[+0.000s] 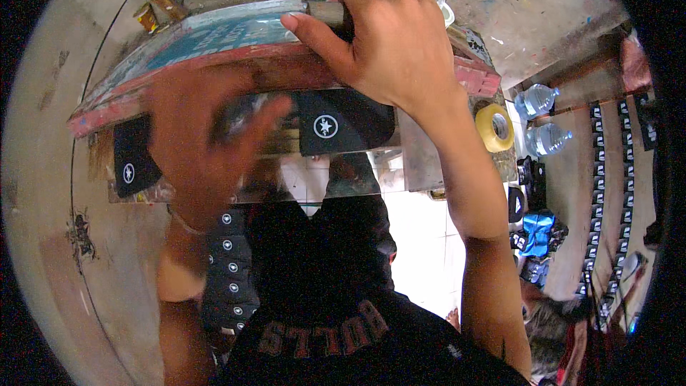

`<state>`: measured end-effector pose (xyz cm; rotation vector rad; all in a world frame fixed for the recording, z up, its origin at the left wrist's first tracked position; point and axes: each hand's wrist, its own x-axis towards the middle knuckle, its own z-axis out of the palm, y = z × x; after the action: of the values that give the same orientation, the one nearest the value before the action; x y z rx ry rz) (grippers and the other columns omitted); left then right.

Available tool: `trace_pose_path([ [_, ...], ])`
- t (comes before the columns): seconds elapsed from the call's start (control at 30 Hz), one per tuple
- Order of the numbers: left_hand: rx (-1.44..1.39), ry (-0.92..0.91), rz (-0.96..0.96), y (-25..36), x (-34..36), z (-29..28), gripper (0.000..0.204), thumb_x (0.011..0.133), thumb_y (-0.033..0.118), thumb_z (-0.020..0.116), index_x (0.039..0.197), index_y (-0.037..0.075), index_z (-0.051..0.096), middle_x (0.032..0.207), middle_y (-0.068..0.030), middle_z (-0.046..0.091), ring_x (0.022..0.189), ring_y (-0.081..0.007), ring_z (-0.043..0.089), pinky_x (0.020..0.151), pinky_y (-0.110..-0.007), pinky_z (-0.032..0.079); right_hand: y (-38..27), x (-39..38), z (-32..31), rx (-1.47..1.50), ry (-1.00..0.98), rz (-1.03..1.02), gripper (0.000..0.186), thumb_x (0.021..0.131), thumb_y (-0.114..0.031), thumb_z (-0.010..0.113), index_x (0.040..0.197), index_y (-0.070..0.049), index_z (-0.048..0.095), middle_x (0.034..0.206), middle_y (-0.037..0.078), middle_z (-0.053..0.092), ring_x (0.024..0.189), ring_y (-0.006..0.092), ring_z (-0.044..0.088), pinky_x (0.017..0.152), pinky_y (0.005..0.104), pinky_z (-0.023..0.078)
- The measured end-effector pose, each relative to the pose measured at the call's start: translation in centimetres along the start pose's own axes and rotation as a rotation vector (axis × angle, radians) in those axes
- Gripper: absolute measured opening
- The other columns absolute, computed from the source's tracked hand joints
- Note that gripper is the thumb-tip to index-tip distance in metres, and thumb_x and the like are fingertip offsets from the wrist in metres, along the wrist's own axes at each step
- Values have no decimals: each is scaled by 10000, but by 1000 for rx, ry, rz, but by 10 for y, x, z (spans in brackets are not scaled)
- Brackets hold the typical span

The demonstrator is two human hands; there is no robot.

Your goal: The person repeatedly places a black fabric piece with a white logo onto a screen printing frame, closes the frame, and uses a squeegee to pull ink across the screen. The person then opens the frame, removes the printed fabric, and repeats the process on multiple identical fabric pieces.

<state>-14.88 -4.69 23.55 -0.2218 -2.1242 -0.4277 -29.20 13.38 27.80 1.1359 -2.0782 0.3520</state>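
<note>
A printing screen [236,64] with a reddish wooden frame and a teal mesh stands tilted over the work board. My right hand [400,50] is curled over the screen's far side, its thumb stretched left across the frame; the fingertips are hidden. Smeared by motion, my left hand [196,118] is at the screen's near edge, and its grip cannot be made out. Below the frame lies a black fabric piece [357,125] with a white star emblem in a circle. Another black piece [132,161] with the same emblem is left of my left hand.
A roll of yellowish tape [494,129] lies beside my right forearm. Two clear plastic bottles [539,100] are further right. Black pieces with star emblems [227,245] hang or lie below the board. Long rows of small printed pieces [599,164] line the right side. A small tin [146,18] is at far left.
</note>
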Motion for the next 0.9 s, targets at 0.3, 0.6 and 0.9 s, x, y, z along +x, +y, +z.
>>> trace_pose_path([
  [0.3,-530,-291,-193,84,-133,96,167,801,115,830,875,81,683,856,-81,640,796,-291,623,751,-421,514,5,22,-13,114,-138,52,525,951,-457,676,758,30,653,559,184,624,537,327,639,713,468,500],
  [0.6,-603,-528,-155,124,-162,120,346,851,160,787,1147,24,672,1153,-160,638,1051,-342,620,914,-455,503,4,27,-12,115,-50,-2,538,957,-451,674,693,18,655,509,151,599,462,280,609,530,406,486],
  [0.9,-334,-759,-157,110,-212,120,765,931,529,667,1394,-67,542,1580,-238,406,1533,-375,288,1254,-620,139,-9,55,-29,191,-286,258,587,996,-450,632,625,5,646,451,94,562,376,173,541,407,341,438],
])
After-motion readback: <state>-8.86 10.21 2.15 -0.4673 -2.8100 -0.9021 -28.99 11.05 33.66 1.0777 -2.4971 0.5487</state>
